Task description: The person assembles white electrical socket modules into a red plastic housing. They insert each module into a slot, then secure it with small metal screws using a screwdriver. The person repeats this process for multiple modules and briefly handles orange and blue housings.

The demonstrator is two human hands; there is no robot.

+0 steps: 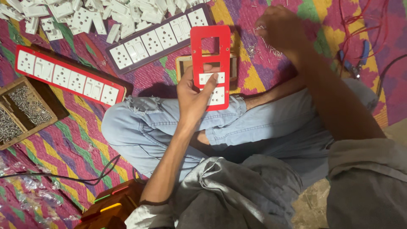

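Seated person, cross-legged on a multicoloured woven mat (pixel 263 80); both hands in view.

Left hand (pixel 196 94): closed round the lower left edge of one red switch plate (pixel 210 63), thumb pressed on the plate's face; plate held upright over the knee. Plate openings counted: four; two upper ones vacant, two lower ones fitted with white modules (one switch, one socket). One wooden box (pixel 183 64) lies directly behind the plate, partly hidden.

Right hand (pixel 280 27): fingers curled down onto one scatter of small screws (pixel 263 42) on the mat, well apart from the plate; whether a screw is pinched cannot be told.

Elsewhere: one long red board (pixel 63 76) at left carrying six white modules; one long purple board (pixel 159 38) above centre, six modules visible; one heap of loose white modules (pixel 85 15) along the top edge, too many to count; one wooden tray (pixel 25 112) at far left, two compartments of screws showing; one pair of blue-handled pliers (pixel 354 59) at right, beside red wire (pixel 360 21).
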